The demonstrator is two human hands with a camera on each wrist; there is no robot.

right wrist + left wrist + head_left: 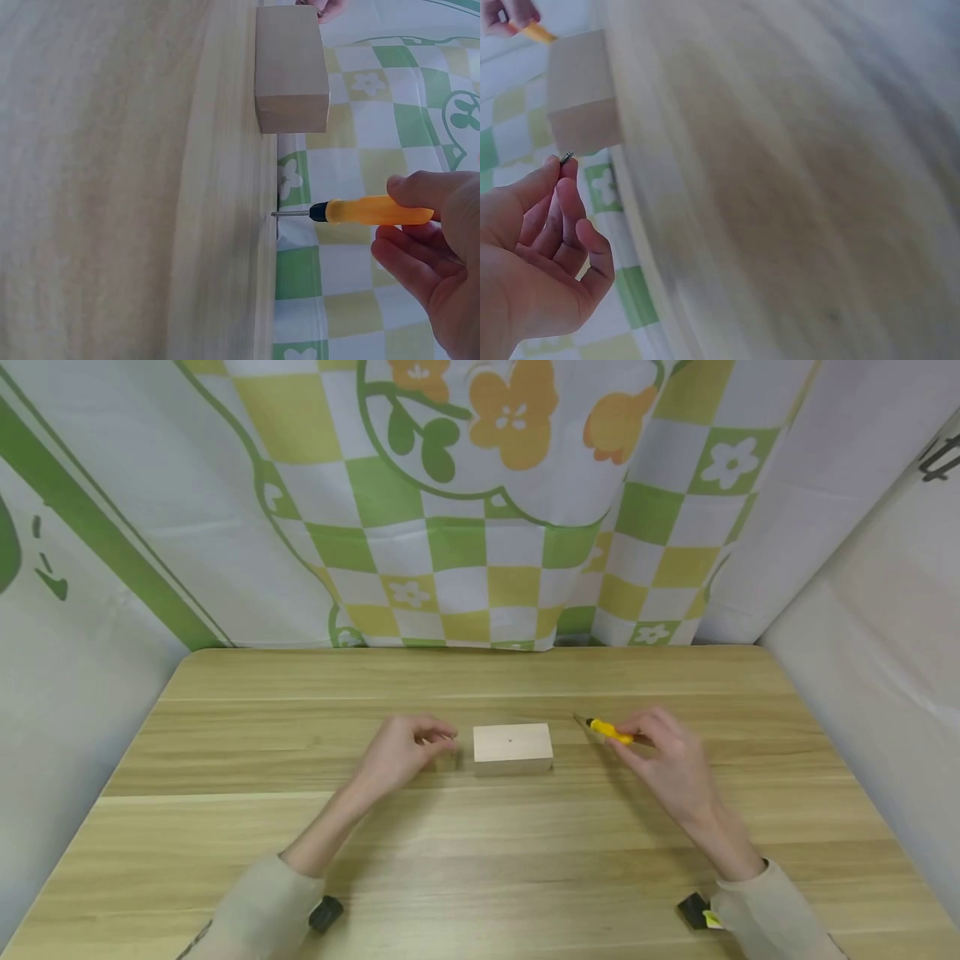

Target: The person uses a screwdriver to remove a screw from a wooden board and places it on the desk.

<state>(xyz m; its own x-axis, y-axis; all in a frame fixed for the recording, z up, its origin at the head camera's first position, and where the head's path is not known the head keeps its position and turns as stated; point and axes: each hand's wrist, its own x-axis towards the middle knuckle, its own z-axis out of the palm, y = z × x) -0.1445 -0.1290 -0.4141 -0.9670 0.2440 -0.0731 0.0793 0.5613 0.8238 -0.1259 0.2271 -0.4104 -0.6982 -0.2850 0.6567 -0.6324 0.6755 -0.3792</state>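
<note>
A pale wooden block (512, 744) lies on the table with a small dark hole in the middle of its top. To its left, my left hand (405, 747) pinches a small screw (567, 158) between thumb and forefinger, the threaded end sticking out past the fingertips. My right hand (671, 760), off to the block's right, grips a yellow screwdriver (375, 211) by its handle. The screwdriver's thin metal shaft points away from the palm, toward the far left in the head view. Neither hand touches the block.
The wood-grain table (480, 877) runs back to a green and yellow checked cloth (457, 585). White cloth walls (862, 610) stand on both sides. Black pieces (326, 913) sit by both sleeves.
</note>
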